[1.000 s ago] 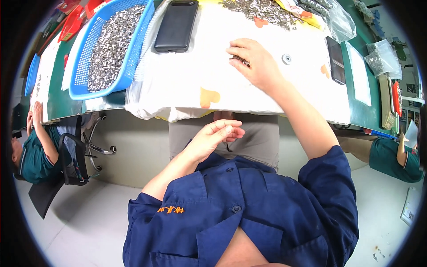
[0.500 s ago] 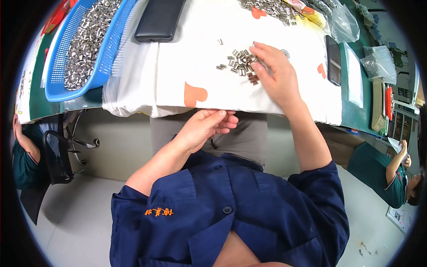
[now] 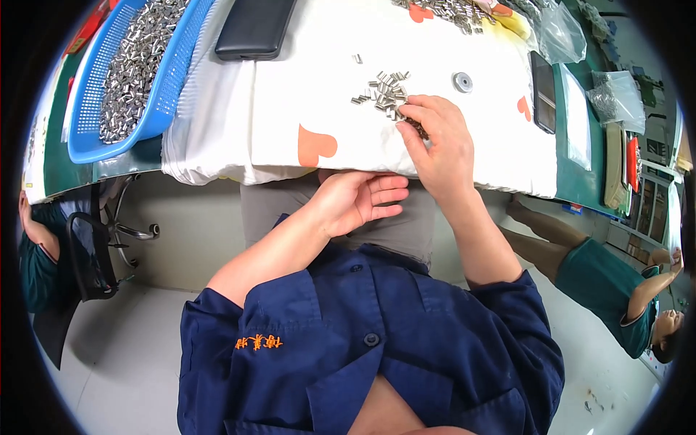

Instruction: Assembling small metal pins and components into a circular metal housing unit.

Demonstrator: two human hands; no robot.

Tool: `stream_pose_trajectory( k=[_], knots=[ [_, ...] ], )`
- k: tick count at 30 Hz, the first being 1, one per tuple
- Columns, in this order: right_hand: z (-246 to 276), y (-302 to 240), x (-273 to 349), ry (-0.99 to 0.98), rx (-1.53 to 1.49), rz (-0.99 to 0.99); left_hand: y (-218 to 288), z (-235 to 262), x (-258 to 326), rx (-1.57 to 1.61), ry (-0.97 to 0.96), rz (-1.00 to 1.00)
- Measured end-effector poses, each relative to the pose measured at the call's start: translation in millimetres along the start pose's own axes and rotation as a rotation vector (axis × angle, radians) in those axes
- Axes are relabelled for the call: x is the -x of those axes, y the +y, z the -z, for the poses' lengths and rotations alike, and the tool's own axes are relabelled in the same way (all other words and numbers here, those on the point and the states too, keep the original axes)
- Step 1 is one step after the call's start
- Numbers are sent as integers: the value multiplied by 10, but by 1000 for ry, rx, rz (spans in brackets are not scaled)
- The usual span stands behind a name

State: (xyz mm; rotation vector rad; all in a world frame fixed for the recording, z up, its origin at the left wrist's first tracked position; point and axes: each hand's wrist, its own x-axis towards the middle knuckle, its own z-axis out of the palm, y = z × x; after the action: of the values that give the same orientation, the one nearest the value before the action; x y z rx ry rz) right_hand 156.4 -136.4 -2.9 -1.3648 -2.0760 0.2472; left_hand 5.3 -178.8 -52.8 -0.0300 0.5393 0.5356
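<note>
On the white cloth (image 3: 290,109) lies a loose cluster of small silvery metal cylinders (image 3: 388,90). My right hand (image 3: 442,141) rests at the near right side of this cluster, fingers bent and thumb apart, with some darker-looking cylinders between thumb and fingers. They seem to lie on the cloth rather than in a grip. Just below the table's near edge, my left hand (image 3: 362,199) is held palm up with its fingers stretched out, under the right hand's side; nothing shows on it. A round grey metal disc (image 3: 462,83) with a centre hole sits beyond my right hand.
A blue basket (image 3: 156,109) full of similar cylinders stands at the left, beside a black case (image 3: 255,29). More cylinders (image 3: 464,16) lie at the far side. A phone (image 3: 544,94) and clear plastic bags (image 3: 620,101) are at the right. Other people are at both sides.
My right hand has drawn nearer to the table edge, shifting cylinders and uncovering the metal disc. My left hand has moved slightly right, its fingers now spread.
</note>
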Motion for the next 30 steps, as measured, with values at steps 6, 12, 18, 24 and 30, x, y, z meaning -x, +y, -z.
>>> stream_pose_trajectory(
  k=[6, 12, 18, 24, 30],
  knots=[
    [-16, -35, 62, 52, -52, -70, -5, -101, -230, 85, -140, 111],
    [-37, -65, 168, 120, -116, -124, -55, -102, -301, 150, -245, 90],
    [12, -109, 291, 162, -31, -100, -178, -204, -380, 250, -190, 32],
    [44, -216, 495, 153, -54, -97, -199, -123, -423, 351, -164, 0],
    [84, -325, 708, 117, -38, -10, -186, -78, -465, 194, -214, 21]
  ],
)
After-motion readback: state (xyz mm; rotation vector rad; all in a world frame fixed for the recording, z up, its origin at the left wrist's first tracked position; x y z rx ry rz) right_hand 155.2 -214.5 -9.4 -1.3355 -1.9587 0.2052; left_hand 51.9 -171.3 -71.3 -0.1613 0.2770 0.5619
